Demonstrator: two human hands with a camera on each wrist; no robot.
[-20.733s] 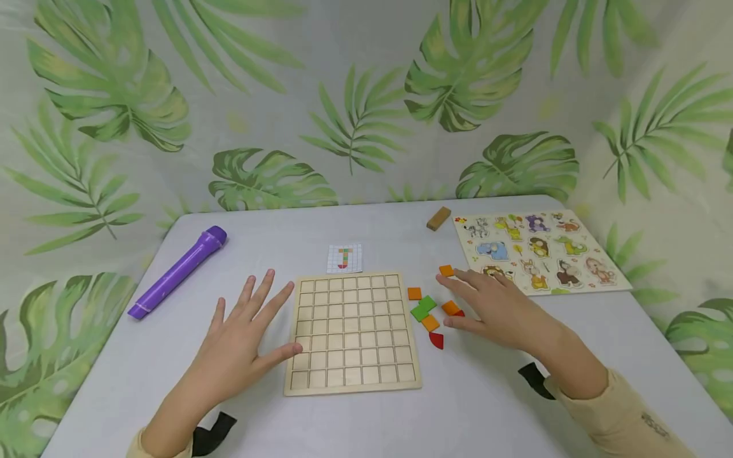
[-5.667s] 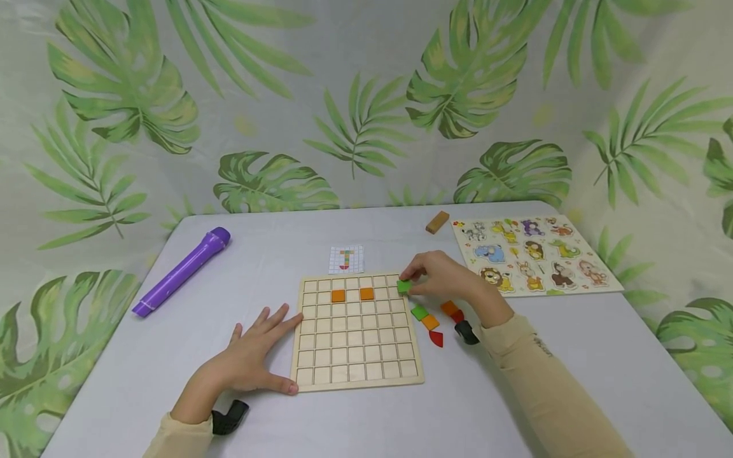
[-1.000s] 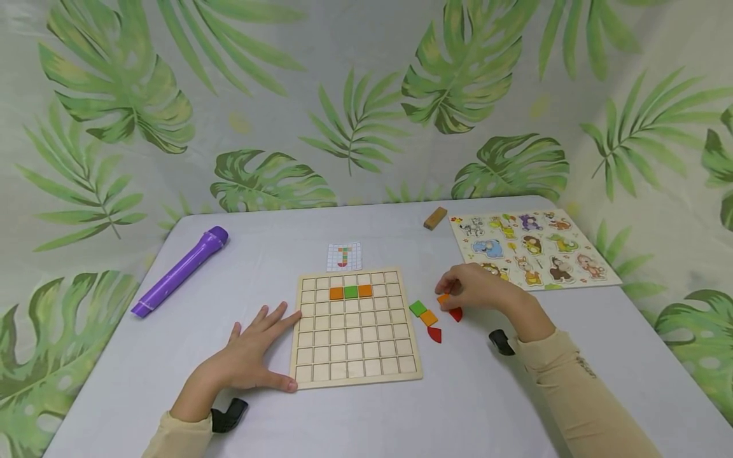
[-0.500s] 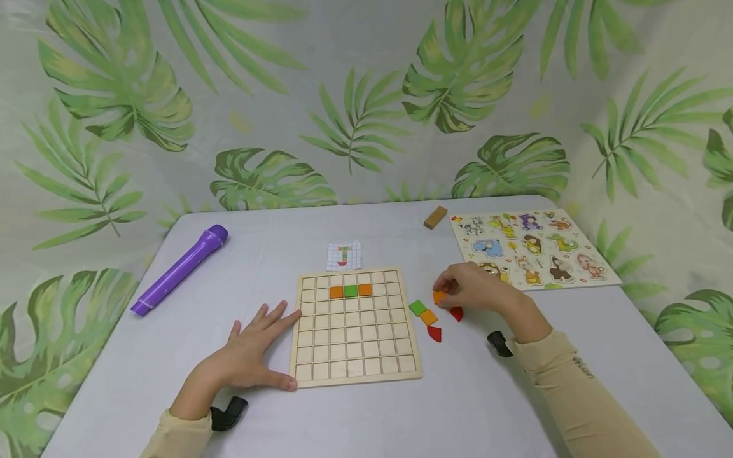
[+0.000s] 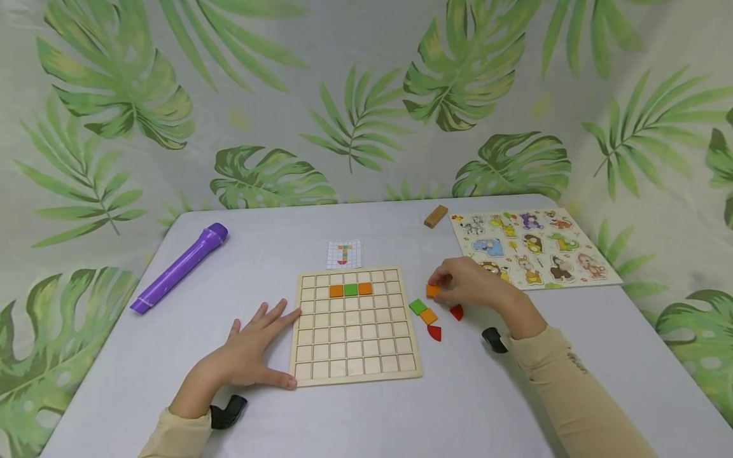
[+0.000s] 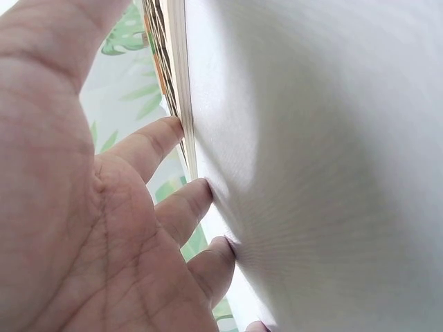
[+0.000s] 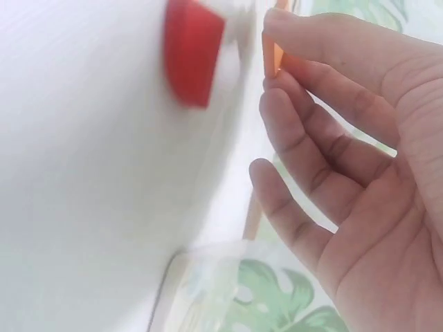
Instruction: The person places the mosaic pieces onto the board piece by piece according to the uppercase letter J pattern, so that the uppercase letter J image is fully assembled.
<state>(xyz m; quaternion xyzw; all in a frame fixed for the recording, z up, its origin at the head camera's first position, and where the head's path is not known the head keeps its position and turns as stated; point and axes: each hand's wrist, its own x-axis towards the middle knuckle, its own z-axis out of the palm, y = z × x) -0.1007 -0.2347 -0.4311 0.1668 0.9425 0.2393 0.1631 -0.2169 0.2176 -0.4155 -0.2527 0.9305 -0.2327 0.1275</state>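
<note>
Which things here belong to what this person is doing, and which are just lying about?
Likely in use:
gridded board
pattern card
orange tile pinched by the right hand
other coloured pieces

Apparently lying about:
purple microphone
wooden block
animal puzzle

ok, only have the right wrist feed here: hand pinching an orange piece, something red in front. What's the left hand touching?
Observer: Left hand has its index finger at the left edge of the grid board.
Operator: Anything placed on the board?
Observer: Three tiles side by side, second row from the far edge: left orange tile, placed green tile, right orange tile.
Operator: And loose ones?
Observer: Four, right of the board: loose green tile, loose orange tile, nearer red piece, farther red piece.
</note>
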